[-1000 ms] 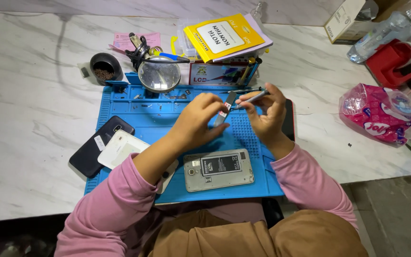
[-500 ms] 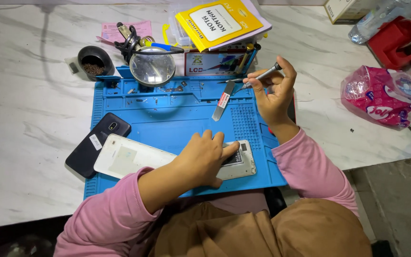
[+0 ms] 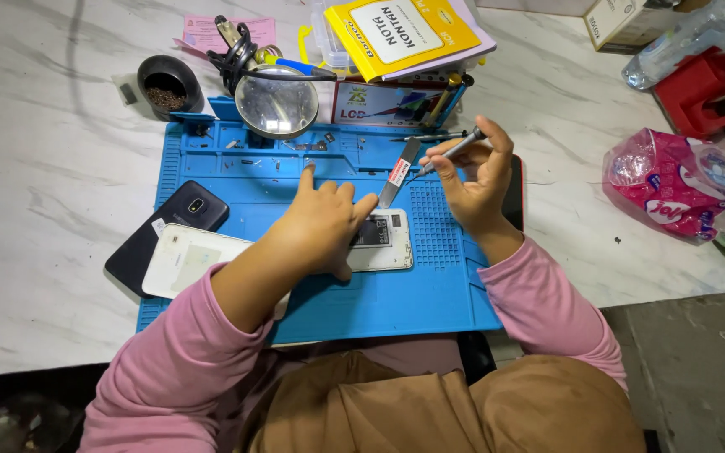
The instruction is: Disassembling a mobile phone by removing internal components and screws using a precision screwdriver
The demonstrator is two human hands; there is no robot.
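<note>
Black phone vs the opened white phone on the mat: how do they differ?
The black phone lies at the blue mat's left edge, partly off it and untouched; the opened white phone sits mid-mat under the left hand. The black phone's back is closed, with its camera showing; the white one's is off, its inside exposed. The black one lies askew, the white one square. Both lie flat, screen down.

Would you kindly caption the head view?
Left hand steadies an opened phone while right hand holds a screwdriver.
</note>
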